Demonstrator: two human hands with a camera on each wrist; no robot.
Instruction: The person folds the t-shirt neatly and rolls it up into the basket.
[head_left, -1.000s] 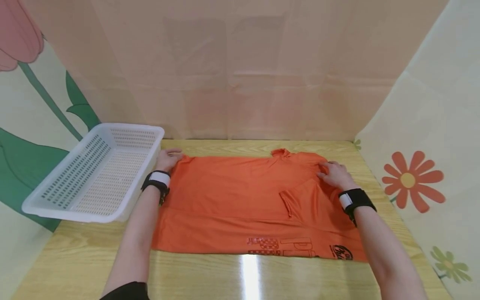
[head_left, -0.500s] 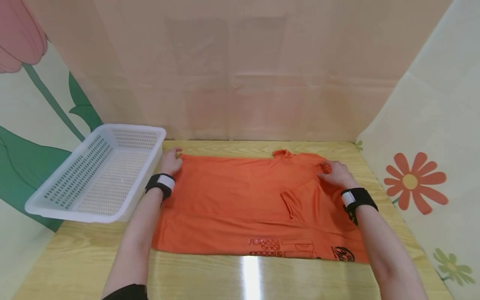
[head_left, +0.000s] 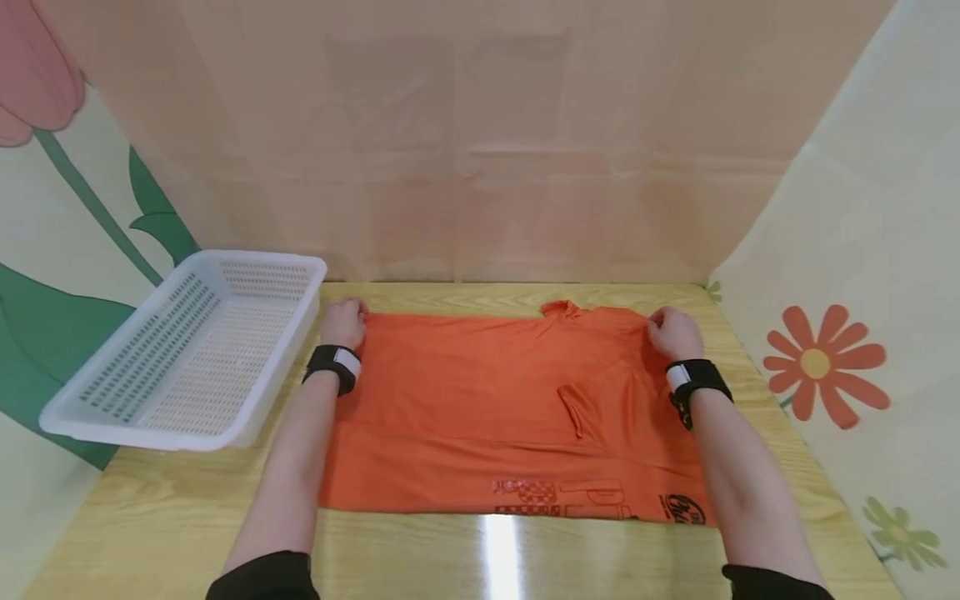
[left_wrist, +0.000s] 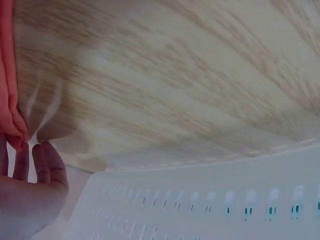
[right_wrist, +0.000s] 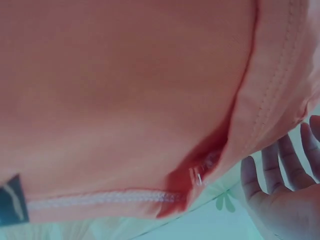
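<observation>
An orange T-shirt (head_left: 457,375) lies sideways on the table, its neckline toward the far right and a short sleeve folded across its body. Dark and red prints show along the near edge. At the far left corner, my left hand (head_left: 343,323) pinches the cloth; the left wrist view shows that hand's fingers (left_wrist: 50,165) at the gathered orange edge. My right hand (head_left: 677,335) grips the far right part beside the shoulder, fingertips partly hidden in the head view. In the right wrist view, its fingers (right_wrist: 272,167) meet the underside of a stitched edge.
A white perforated plastic basket (head_left: 255,417) stands left of the shirt, close to my left forearm. The wooden table (head_left: 405,550) ends at a pinkish backdrop (head_left: 480,167) behind. Flower-printed sheets rise at both sides.
My left hand's fingers have curled in at the shirt's corner. The right hand has shifted slightly outward and away, its fingers closing on the cloth. The shirt's near left corner has moved slightly right.
</observation>
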